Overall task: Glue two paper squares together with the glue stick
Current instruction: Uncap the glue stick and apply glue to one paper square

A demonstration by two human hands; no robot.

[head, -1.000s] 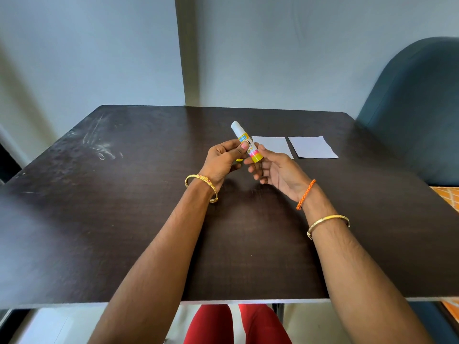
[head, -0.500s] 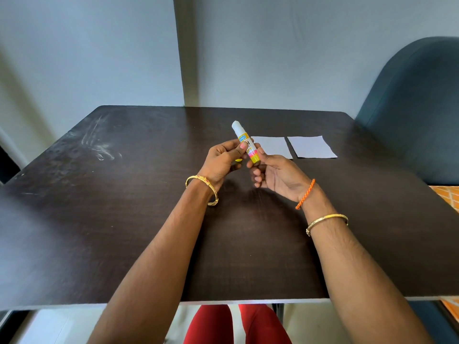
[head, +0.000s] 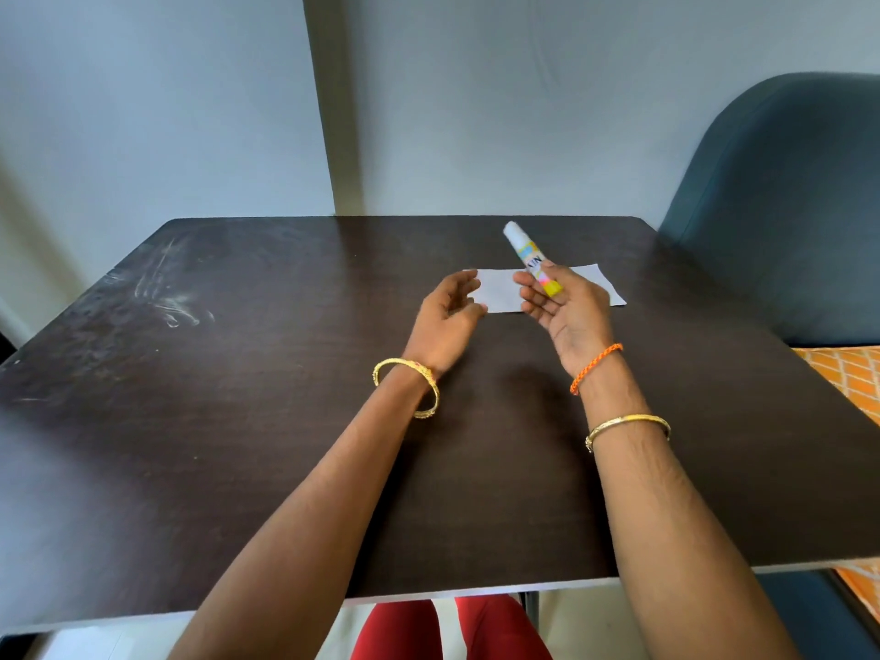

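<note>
A: Start at the near edge of the tabletop (head: pixel 238 469). What comes first?

B: Two forearms reach across it toward the far right part. The left hand (head: pixel 445 316) hangs above the dark surface, fingers loosely curled with a gap between thumb and the rest, holding nothing. It hovers just at the near-left corner of the paper, which I judge puts it ready to steady or lift a sheet.

A: And the right hand?

B: The right hand (head: pixel 566 304) is palm-up, its fingers and thumb curled round the lower, yellow end of the glue stick (head: pixel 528 259). The stick tilts up and away, white cap pointing toward the far edge. The cap looks to be on, so uncapping is probably the step in hand, and holding the base leaves the cap free for the other hand.

A: Where are the paper squares?

B: The paper squares (head: pixel 497 290) lie flat side by side near the far right part of the tabletop, partly hidden behind both hands; I cannot make out the seam between them. No glue is visible on them
</note>
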